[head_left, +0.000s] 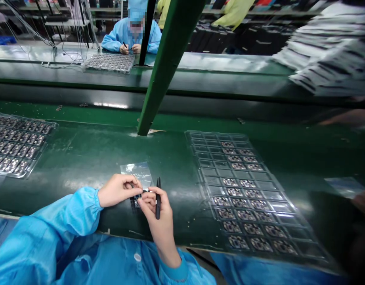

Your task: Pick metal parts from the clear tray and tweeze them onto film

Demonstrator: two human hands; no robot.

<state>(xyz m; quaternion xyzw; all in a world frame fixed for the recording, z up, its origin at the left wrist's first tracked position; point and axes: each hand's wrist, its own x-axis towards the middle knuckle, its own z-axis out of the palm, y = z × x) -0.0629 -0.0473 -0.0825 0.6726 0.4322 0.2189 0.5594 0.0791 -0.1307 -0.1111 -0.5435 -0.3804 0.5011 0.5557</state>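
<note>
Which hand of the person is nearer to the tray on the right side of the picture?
Right. The right hand, holding black tweezers, is left of the tray and apart from it; the left hand is farther left.

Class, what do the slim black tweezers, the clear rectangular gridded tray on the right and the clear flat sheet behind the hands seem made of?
Slim black tweezers: dullish; coated metal or plastic, the dark surface leaves it open.
Clear rectangular gridded tray: probably glossy moulded plastic, from its transparency and reflections.
Clear flat sheet: likely plastic film, shiny with highlights.
</note>
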